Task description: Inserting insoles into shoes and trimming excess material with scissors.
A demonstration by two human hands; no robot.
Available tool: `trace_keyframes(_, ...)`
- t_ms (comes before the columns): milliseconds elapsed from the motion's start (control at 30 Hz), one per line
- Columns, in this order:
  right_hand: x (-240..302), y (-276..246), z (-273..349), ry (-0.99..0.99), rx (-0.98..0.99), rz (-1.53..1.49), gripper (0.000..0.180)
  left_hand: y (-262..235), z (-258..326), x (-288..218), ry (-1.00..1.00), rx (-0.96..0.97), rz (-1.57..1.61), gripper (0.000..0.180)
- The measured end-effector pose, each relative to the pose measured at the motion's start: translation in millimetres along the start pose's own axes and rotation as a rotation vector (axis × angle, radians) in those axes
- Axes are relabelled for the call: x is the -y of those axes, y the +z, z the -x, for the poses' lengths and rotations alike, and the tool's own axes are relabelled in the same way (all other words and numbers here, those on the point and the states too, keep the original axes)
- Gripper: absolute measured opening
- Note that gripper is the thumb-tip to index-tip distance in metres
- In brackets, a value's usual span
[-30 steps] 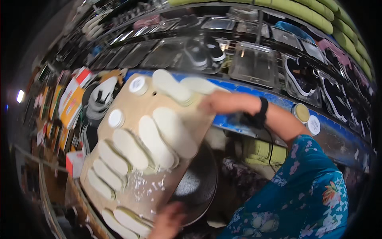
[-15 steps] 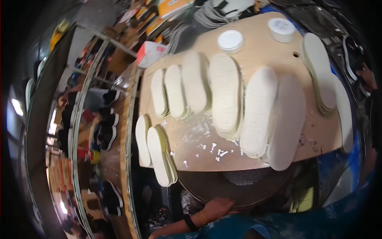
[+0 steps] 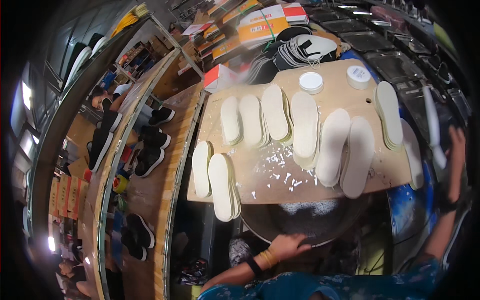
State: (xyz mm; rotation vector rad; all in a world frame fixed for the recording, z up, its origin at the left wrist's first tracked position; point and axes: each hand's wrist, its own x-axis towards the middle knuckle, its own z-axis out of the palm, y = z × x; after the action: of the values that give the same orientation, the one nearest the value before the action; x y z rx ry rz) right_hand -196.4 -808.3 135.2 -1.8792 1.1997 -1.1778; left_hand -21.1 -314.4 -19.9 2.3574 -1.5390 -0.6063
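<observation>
Cream insoles lie in several stacks on a tan board; one thick stack (image 3: 225, 187) overhangs the board's near left edge, and a wide pair includes this insole (image 3: 358, 157) near the front. My left hand (image 3: 287, 247), fingers stretched out and holding nothing, is over the near rim of a dark round basin (image 3: 265, 220) below the board. Far to the right, my right hand (image 3: 455, 147) is raised with its fingers extended and somewhat blurred. Beside it is a long white, sole-shaped thing (image 3: 433, 125), smeared; I cannot tell whether the hand touches it.
The tan board (image 3: 240, 165) carries white scraps (image 3: 287, 177) and two round white tubs, one lidded tub (image 3: 311, 82) nearer the middle. Leftward stands a shelf rack (image 3: 165, 220) with black shoes (image 3: 150, 155). Boxes (image 3: 262, 25) pile up behind; dark metal trays (image 3: 395, 65) line the right.
The view has shifted, so the board sits lower and farther from the rack's left side. My left fingers have stretched out. More of my right hand and forearm shows.
</observation>
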Motion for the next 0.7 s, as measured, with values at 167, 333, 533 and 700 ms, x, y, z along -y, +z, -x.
trace_keyframes(167,110,36,239,-1.042,0.091,0.470,0.020,-49,6,-6,-0.190,-0.246,1.322,0.050)
trace_keyframes(333,151,90,388,-1.211,0.692,-0.101,0.014,-108,63,-36,-0.280,-0.741,1.308,0.060)
trace_keyframes(533,110,120,426,-0.942,0.994,0.115,0.013,-21,50,78,-0.330,-0.560,0.373,0.057)
trace_keyframes(700,45,11,352,-0.257,0.408,0.525,0.020,-78,84,64,-0.419,-0.497,0.798,0.039)
